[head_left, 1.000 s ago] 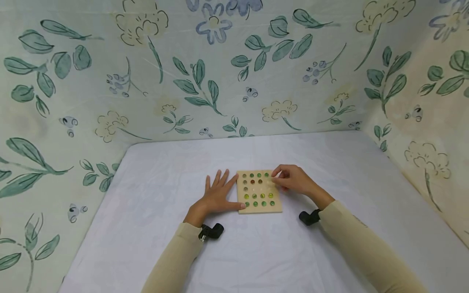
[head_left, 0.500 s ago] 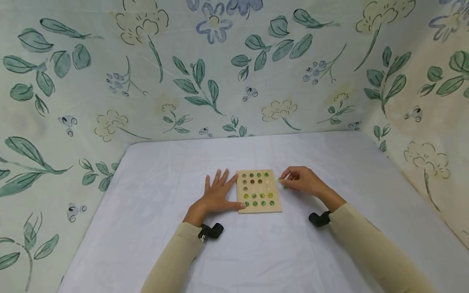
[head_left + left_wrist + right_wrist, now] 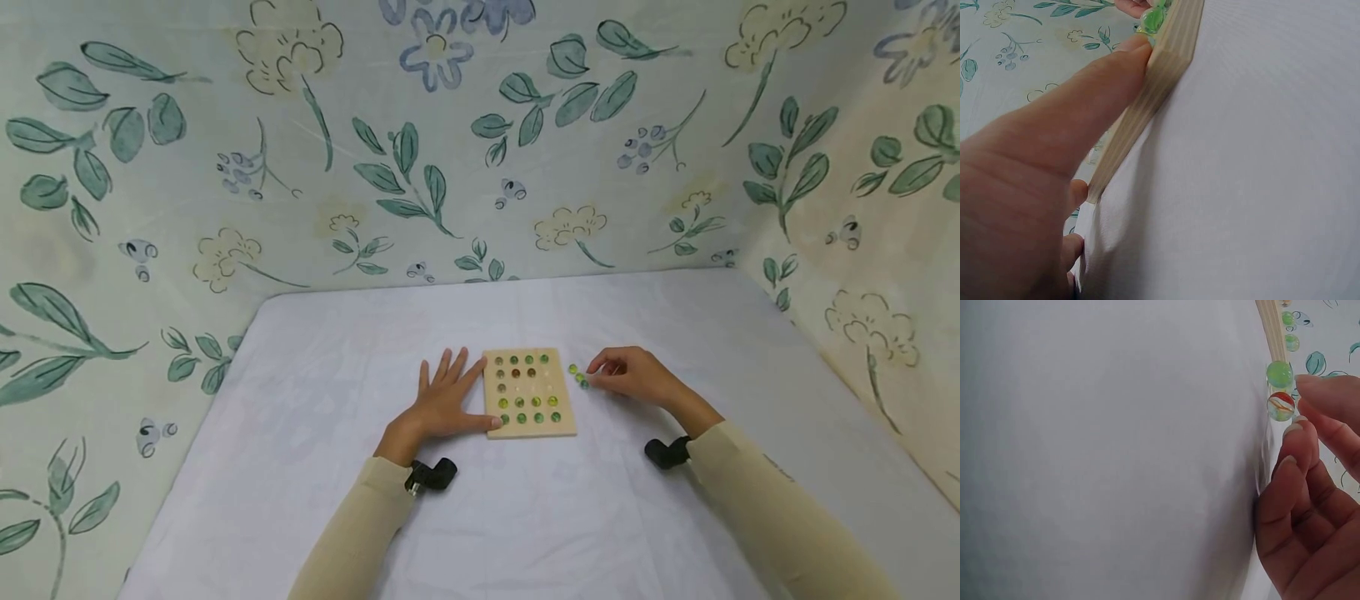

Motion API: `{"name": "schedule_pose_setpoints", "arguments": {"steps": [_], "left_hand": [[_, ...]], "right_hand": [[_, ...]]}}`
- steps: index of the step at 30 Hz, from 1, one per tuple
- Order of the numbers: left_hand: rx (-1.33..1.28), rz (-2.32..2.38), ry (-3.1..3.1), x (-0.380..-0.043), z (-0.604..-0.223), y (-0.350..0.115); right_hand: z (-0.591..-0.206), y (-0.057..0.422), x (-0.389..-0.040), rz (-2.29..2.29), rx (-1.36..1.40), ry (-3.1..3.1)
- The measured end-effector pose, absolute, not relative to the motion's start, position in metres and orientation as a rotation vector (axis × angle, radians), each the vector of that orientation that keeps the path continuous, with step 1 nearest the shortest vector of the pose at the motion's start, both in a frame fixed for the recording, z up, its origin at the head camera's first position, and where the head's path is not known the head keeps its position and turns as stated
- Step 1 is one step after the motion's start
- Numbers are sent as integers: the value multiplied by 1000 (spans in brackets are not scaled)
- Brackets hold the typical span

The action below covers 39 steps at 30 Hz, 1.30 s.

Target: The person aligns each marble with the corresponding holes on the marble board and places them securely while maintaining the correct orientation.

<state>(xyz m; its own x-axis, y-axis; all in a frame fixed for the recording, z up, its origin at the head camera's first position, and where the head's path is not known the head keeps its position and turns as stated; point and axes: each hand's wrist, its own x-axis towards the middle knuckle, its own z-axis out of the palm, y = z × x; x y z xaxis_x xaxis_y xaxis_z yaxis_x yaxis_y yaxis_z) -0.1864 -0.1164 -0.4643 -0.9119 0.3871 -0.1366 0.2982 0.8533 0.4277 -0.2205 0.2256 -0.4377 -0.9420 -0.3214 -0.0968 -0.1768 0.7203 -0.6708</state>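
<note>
A square wooden board [image 3: 566, 427] with rows of glass marbles lies on the white cloth. My left hand [image 3: 442, 407] is spread flat at its left side, thumb on the near left corner and index fingertip at the far left corner. Several loose marbles [image 3: 579, 377] lie in a short line just right of the board. Close beside them, my right hand [image 3: 637, 377] has its fingers bent, with nothing seen between them. In the right wrist view, a green marble [image 3: 1280, 374] and a red-swirled marble [image 3: 1281, 407] show at the tips of thumb and fingers.
The board's marbles are green, yellow, clear and brownish; several hollows in its middle rows hold none. White cloth [image 3: 337, 350] covers the table. Floral fabric [image 3: 405, 167] rises behind and at both sides. A small black camera [image 3: 666, 452] sits on each wrist.
My right hand has drawn back from the board's upper right part to the right, leaving the loose marbles uncovered on the cloth. My left hand stays in place.
</note>
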Motion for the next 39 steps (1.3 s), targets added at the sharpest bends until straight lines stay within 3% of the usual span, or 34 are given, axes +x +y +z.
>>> {"name": "schedule_pose_setpoints", "arguments": {"steps": [39], "left_hand": [[531,601,2815,-186,-464,-116]], "right_hand": [[-439,231,-223,-1009,-440,2696]]}}
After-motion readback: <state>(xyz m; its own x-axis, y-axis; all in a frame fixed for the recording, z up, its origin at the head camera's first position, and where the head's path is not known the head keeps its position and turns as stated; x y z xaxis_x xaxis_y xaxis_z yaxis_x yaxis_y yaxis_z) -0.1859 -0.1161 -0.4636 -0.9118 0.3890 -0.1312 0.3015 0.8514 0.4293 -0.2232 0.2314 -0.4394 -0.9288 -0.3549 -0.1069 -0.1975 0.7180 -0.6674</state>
